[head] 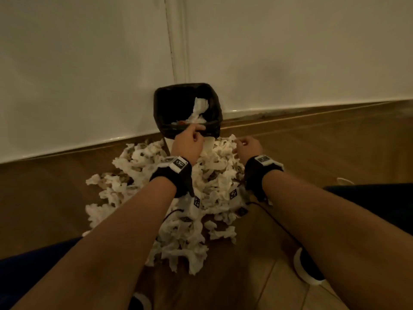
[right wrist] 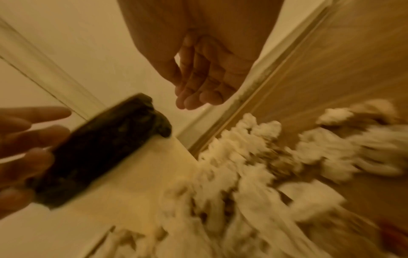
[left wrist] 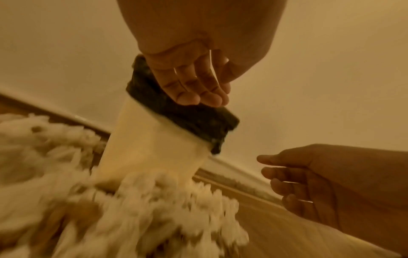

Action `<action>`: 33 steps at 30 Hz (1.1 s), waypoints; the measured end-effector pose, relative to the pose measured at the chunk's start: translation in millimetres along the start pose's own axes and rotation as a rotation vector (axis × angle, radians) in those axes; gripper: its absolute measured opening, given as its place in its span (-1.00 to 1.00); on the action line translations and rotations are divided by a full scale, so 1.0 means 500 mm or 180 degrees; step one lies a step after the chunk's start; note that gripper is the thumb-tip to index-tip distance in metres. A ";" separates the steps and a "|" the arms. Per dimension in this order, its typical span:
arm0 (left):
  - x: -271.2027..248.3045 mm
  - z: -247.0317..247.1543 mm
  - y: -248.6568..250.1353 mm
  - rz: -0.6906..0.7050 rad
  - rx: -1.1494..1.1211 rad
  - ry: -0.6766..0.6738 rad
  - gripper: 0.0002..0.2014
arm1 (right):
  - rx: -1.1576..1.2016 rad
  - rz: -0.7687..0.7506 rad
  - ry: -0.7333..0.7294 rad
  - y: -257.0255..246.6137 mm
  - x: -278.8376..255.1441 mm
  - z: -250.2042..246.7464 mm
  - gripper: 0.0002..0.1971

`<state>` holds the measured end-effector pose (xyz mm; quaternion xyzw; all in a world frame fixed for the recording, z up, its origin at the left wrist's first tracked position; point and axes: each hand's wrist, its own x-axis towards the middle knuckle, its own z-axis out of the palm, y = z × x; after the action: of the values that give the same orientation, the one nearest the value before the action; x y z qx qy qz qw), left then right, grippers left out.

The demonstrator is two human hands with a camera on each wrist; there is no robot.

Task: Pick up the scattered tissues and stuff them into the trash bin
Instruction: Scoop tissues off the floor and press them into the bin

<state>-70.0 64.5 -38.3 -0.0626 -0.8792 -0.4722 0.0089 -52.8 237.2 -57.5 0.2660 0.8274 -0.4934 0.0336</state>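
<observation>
A small white trash bin [head: 161,108] lined with a black bag stands against the wall, with a few tissues [head: 199,107] inside. A big heap of crumpled white tissues [head: 138,171] covers the floor in front of it. My left hand [head: 190,137] hovers at the bin's front rim with relaxed fingers and holds nothing; the left wrist view shows the hand [left wrist: 198,87] just above the black liner [left wrist: 187,115]. My right hand [head: 245,145] hangs empty over the heap, right of the bin, its fingers [right wrist: 203,87] loose above the blurred tissues [right wrist: 264,157].
A white wall [head: 290,52] with a vertical seam rises behind the bin above the wooden floor [head: 335,142]. My shoe [head: 309,267] stands at the lower right. Black cables [head: 279,222] trail from the wrist cameras across the floor.
</observation>
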 end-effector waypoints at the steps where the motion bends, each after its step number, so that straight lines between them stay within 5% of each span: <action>1: -0.018 0.022 -0.014 -0.0056 0.0101 -0.0168 -0.75 | -0.0048 0.0131 -0.0131 0.033 -0.011 0.006 -0.71; 9: -0.150 0.179 -0.121 -0.0484 0.1079 -0.1664 -0.77 | -0.1192 0.0622 -0.0677 0.237 -0.075 0.031 -0.76; 15: -0.203 0.226 -0.142 -0.0253 0.1902 -0.2319 -0.69 | -0.2336 -0.0199 -0.1004 0.299 -0.079 0.038 -0.68; 19: -0.218 0.251 -0.155 -0.0399 0.2260 -0.2398 -0.54 | -0.2863 -0.0833 -0.1434 0.322 -0.073 0.045 -0.53; 24: -0.227 0.267 -0.177 -0.0346 0.2495 -0.2497 -0.32 | -0.2947 -0.0857 -0.1575 0.331 -0.074 0.053 -0.45; 30: -0.237 0.275 -0.193 -0.0258 0.2450 -0.2358 -0.38 | -0.3211 -0.0920 -0.1288 0.327 -0.080 0.066 -0.47; 33: -0.233 0.268 -0.200 -0.0147 0.2339 -0.2269 -0.58 | -0.3234 -0.0949 -0.1419 0.326 -0.074 0.073 -0.61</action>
<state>39.5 109.5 -204.1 -0.1930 -0.9367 -0.0813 -0.2805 48.6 252.0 -194.4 -0.0136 0.9621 -0.0775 0.2609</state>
